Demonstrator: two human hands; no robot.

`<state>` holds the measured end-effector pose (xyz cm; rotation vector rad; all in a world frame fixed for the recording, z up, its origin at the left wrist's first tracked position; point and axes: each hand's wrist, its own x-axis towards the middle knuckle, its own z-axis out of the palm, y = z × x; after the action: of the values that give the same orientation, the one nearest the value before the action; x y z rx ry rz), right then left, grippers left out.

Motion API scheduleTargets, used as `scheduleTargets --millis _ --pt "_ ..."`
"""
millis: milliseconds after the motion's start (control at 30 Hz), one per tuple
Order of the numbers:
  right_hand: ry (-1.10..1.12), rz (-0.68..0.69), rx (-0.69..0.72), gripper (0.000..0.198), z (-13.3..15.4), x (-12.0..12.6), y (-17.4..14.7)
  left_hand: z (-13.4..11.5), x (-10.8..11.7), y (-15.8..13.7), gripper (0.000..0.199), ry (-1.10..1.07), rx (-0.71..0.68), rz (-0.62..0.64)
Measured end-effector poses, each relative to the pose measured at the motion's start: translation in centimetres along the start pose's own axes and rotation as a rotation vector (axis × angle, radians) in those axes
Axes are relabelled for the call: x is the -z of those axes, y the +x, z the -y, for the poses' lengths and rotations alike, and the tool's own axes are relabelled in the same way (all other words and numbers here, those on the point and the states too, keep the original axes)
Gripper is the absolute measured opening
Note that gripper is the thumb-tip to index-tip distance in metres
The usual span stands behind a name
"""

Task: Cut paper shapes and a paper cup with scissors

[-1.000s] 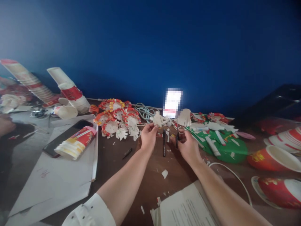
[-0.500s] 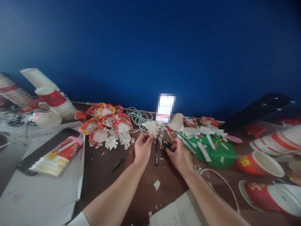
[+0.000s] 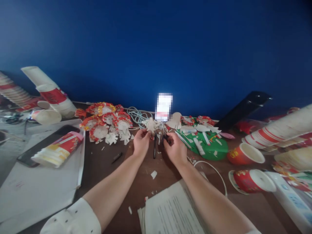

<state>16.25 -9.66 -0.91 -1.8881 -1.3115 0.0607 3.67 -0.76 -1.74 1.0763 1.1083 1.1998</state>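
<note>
Between the thumb and fingers of my left hand (image 3: 142,142) is a white paper cutout (image 3: 151,124) with notched, petal-like edges. My right hand (image 3: 175,148) is closed around the dark handles of a pair of scissors (image 3: 165,137), whose pale blades point away from me, beside the cutout. How far the blades are apart is too small to tell. A black pen (image 3: 154,150) lies on the brown table between my hands. Left of my left hand are several white cutouts (image 3: 112,137) and red-edged paper pieces (image 3: 99,131).
A lit, blurred phone screen (image 3: 163,107) stands against the blue wall. Markers and scraps cover a green mat (image 3: 218,151) at right. Red paper cups (image 3: 246,154) and stacked cups (image 3: 280,130) stand farther right. Printed sheets (image 3: 168,208) lie near me; a white box lid (image 3: 60,182) is at left.
The camera view has shifted, so the table items sit higher and those at right farther left. Both hands keep their holds on the paper cutout and scissors.
</note>
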Motion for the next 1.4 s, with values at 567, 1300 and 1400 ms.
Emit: scheduleTargets --millis 567,1300,1400 --pt "-0.153 0.238 -0.041 0.025 0.9 0.5 -0.2 1.5 1.1 2.0 0.026 0.322 -0.212 -0.011" --pt "0.093 0.063 0.238 0.028 0.9 -0.5 -0.8 0.7 1.1 1.3 0.023 0.189 -0.182 0.044" --pt "0.017 0.123 0.247 0.027 0.9 -0.8 -0.8 1.0 1.2 1.5 0.023 0.179 -0.189 0.063"
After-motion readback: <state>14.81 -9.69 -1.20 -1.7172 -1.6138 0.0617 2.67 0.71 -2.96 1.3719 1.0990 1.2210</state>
